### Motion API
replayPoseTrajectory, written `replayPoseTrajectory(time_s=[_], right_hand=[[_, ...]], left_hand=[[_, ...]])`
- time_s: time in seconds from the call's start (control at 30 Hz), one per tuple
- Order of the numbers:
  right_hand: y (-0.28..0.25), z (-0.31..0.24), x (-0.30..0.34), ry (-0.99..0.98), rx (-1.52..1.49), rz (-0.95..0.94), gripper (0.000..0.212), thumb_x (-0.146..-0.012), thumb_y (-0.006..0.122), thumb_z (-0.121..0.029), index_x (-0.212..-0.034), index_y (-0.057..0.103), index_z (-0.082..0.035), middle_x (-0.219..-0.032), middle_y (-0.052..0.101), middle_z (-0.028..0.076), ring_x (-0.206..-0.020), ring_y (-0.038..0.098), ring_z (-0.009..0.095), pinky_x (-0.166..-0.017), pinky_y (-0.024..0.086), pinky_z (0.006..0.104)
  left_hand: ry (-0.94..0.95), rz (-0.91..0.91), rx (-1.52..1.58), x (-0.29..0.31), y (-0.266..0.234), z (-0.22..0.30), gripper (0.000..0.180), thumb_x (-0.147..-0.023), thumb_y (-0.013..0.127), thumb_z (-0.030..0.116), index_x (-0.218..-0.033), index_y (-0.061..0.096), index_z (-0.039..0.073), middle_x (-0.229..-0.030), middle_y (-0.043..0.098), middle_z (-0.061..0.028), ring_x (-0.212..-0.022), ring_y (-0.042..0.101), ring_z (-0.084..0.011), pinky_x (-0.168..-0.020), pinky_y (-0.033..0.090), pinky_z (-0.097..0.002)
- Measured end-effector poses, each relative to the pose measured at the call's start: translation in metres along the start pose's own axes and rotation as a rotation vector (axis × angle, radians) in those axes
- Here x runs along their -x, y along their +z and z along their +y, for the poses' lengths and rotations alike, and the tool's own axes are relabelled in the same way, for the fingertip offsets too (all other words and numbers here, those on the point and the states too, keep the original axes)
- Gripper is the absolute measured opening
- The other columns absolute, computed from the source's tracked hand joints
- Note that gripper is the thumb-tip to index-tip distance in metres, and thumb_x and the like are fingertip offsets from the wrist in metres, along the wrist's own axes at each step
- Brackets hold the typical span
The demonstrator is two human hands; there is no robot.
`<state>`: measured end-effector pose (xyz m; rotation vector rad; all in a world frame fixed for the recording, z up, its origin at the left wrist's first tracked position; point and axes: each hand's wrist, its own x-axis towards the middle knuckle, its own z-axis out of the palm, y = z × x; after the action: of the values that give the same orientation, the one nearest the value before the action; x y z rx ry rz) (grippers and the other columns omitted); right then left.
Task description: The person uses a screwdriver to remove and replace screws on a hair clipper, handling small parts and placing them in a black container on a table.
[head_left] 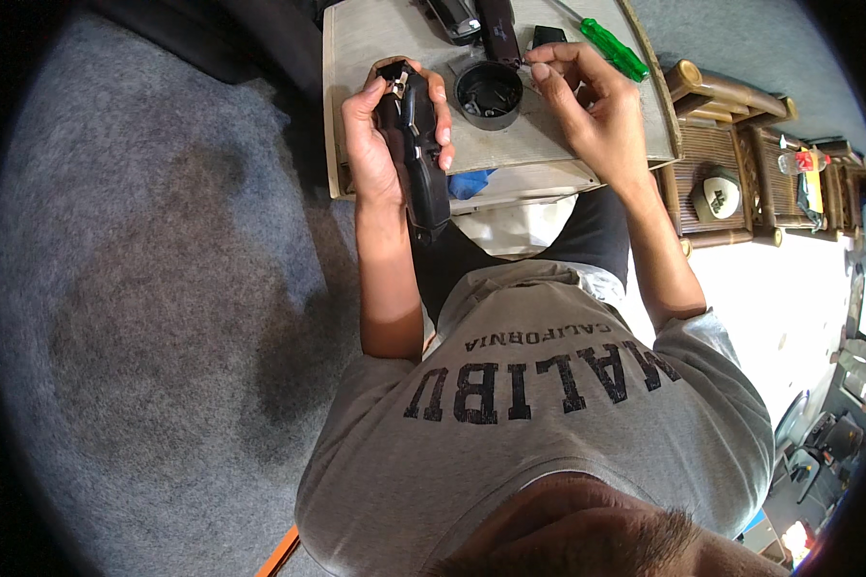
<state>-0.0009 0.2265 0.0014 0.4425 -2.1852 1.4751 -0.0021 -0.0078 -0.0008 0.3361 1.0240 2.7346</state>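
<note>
My left hand point(368, 144) is closed around a black hair clipper point(423, 159), held upright over the table's front edge with its metal-fitted end pointing away from me. Thumb and fingers of my right hand point(601, 111) are pinched together just right of a small round black container point(492, 120). Whatever sits between those fingertips is too small to make out. Several small metal and dark parts lie inside the container. Beyond my right fingers, a green-handled screwdriver point(614, 50) rests on the table at the back right.
Dark device parts, including a long dark housing point(497, 34) and a black-and-silver piece point(455, 19), lie at the table's point(361, 29) back. Something blue point(470, 183) shows under its front edge. A bamboo bench point(712, 163) on the right bears a cap point(719, 195) and a bottle point(803, 162).
</note>
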Motion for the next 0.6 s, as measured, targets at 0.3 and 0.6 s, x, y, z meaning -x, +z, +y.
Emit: replayPoseTrajectory(time_s=[0.3, 0.6], right_hand=[[-0.022, -0.072, -0.036, -0.065, 0.382, -0.234, 0.018, -0.086, 0.070, -0.006, -0.103, 0.076, -0.001, -0.097, 0.074, 0.017, -0.081, 0.072, 0.033, -0.073, 0.057, 0.0394], [-0.014, -0.037, -0.032, -0.223, 0.436, -0.166, 0.017, -0.093, 0.076, -0.025, -0.101, 0.080, -0.010, -0.091, 0.074, 0.005, -0.075, 0.073, 0.026, -0.068, 0.056, 0.0386]], left_hand=[[-0.021, 0.020, 0.012, -0.001, -0.006, 0.000, 0.040, -0.105, 0.045, 0.041, -0.121, 0.059, 0.007, -0.098, 0.064, -0.0171, -0.063, 0.064, -0.0225, -0.044, 0.056, -0.0356], [-0.031, 0.015, 0.015, -0.001, -0.001, -0.001, 0.038, -0.105, 0.045, 0.039, -0.120, 0.058, 0.007, -0.097, 0.063, -0.0176, -0.064, 0.064, -0.0229, -0.044, 0.056, -0.0355]])
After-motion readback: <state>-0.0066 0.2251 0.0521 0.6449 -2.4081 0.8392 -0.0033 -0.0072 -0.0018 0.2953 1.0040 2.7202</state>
